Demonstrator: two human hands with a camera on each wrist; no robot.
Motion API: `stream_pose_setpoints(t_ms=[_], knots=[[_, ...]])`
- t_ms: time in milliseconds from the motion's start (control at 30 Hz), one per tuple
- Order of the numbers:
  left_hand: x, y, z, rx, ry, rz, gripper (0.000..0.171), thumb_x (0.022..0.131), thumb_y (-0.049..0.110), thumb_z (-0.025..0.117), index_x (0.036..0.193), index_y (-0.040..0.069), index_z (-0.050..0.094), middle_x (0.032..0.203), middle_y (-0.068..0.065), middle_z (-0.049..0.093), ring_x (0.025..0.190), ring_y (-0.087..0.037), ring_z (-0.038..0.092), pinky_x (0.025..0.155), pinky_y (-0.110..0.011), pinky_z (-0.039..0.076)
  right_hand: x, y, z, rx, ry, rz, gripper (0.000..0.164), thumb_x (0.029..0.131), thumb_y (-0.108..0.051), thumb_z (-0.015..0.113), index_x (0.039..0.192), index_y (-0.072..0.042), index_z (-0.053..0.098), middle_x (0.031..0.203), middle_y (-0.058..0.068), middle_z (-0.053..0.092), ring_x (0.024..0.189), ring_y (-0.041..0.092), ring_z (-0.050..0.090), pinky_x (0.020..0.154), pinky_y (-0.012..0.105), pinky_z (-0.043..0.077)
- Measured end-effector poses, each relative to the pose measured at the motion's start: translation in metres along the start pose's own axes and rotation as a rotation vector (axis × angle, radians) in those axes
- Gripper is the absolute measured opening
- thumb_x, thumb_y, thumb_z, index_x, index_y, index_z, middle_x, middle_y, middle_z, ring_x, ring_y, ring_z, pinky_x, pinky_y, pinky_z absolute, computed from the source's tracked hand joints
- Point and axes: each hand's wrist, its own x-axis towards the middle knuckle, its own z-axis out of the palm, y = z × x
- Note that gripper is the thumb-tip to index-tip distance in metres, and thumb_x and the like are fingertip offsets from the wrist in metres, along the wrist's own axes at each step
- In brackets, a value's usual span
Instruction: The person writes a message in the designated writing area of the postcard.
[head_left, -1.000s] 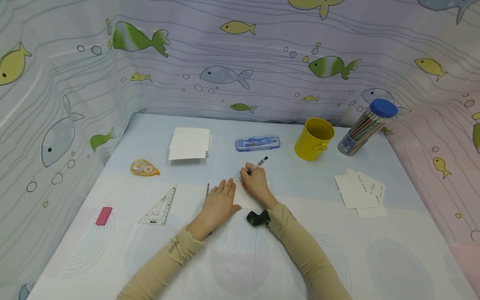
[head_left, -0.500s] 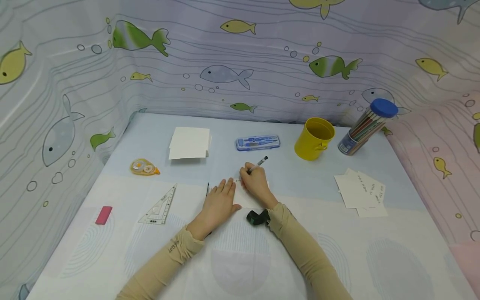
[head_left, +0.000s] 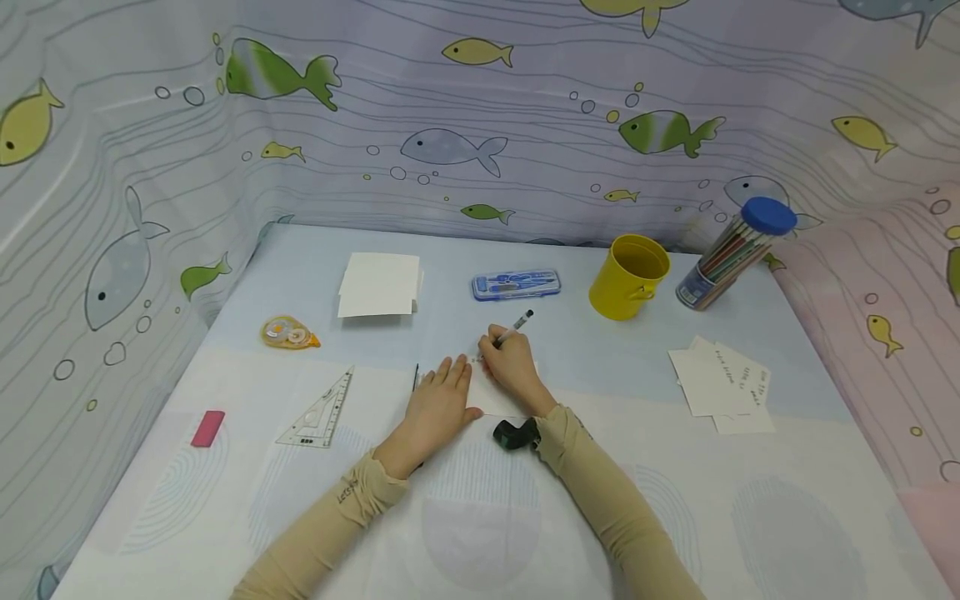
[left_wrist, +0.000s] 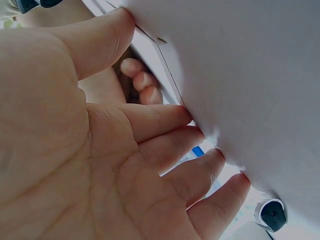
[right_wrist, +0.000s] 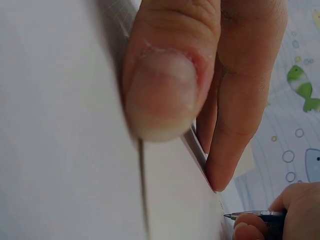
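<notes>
My left hand (head_left: 438,408) lies flat with straight fingers, its fingertips and thumb on a small white paper card (head_left: 498,404). In the left wrist view, the palm (left_wrist: 100,165) fills much of the picture. My right hand (head_left: 513,367) pinches a slim pen (head_left: 517,326), tilted up to the right, over the top part of the card. Small dark marks show beside the fingers there. The right wrist view shows the pen's pointed metal tip (right_wrist: 230,215) at the paper, with a large thumb (right_wrist: 162,95) in front. A dark, thin stick (head_left: 416,377) lies partly under my left hand.
White sheets (head_left: 380,283), a blue case (head_left: 516,285), a yellow mug (head_left: 622,283) and a tube of pencils (head_left: 727,258) stand at the back. Right are written cards (head_left: 712,383); left, correction tape (head_left: 289,333), a set square (head_left: 318,417) and a pink eraser (head_left: 207,428).
The pen's upper end has shifted slightly left with a small movement of my right hand. My left hand stays in place on the card.
</notes>
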Motion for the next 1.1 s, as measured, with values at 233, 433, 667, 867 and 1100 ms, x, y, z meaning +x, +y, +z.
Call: stream_pose_setpoints(t_ms=[233, 433, 667, 867, 1100], knots=[[0.0013, 0.0009, 0.0021, 0.005, 0.008, -0.001, 0.073, 0.091, 0.045, 0.061, 0.142, -0.005, 0.043, 0.151, -0.02, 0.041, 0.14, -0.038, 0.039, 0.109, -0.053, 0.041, -0.0006, 0.0003, -0.0012, 0.037, 0.031, -0.002, 0.034, 0.09, -0.008, 0.051, 0.057, -0.011, 0.042, 0.041, -0.004, 0.048, 0.033, 0.003, 0.042, 0.035, 0.017, 0.027], [0.0015, 0.0018, 0.0014, 0.002, 0.012, -0.001, 0.073, 0.091, 0.045, 0.061, 0.142, -0.005, 0.044, 0.151, -0.02, 0.041, 0.139, -0.038, 0.039, 0.109, -0.052, 0.041, -0.0006, 0.0018, -0.0008, 0.051, 0.04, 0.002, 0.034, 0.09, -0.008, 0.051, 0.057, -0.012, 0.041, 0.042, -0.004, 0.047, 0.034, 0.003, 0.042, 0.036, 0.017, 0.027], [0.0004, 0.0001, 0.0018, 0.004, 0.015, 0.001, 0.073, 0.091, 0.044, 0.061, 0.141, -0.006, 0.044, 0.15, -0.02, 0.041, 0.139, -0.038, 0.04, 0.109, -0.052, 0.04, 0.0, -0.001, 0.0007, 0.024, 0.029, 0.014, 0.034, 0.09, -0.009, 0.051, 0.058, -0.012, 0.041, 0.042, -0.004, 0.048, 0.033, 0.003, 0.041, 0.036, 0.017, 0.026], [0.0004, -0.0002, 0.0028, -0.007, 0.028, 0.003, 0.073, 0.09, 0.044, 0.063, 0.14, -0.006, 0.045, 0.149, -0.021, 0.042, 0.138, -0.04, 0.04, 0.108, -0.053, 0.041, -0.0014, -0.0041, 0.0, 0.051, 0.046, 0.028, 0.033, 0.089, -0.007, 0.051, 0.058, -0.01, 0.042, 0.042, -0.002, 0.048, 0.032, 0.002, 0.04, 0.033, 0.016, 0.027], [0.0003, -0.0008, 0.0032, -0.005, 0.033, 0.006, 0.073, 0.091, 0.044, 0.062, 0.141, -0.006, 0.045, 0.15, -0.021, 0.042, 0.139, -0.039, 0.04, 0.108, -0.053, 0.041, -0.0011, -0.003, 0.0001, 0.057, 0.03, 0.022, 0.033, 0.089, -0.008, 0.05, 0.057, -0.011, 0.042, 0.042, -0.004, 0.047, 0.031, 0.002, 0.041, 0.033, 0.016, 0.028]])
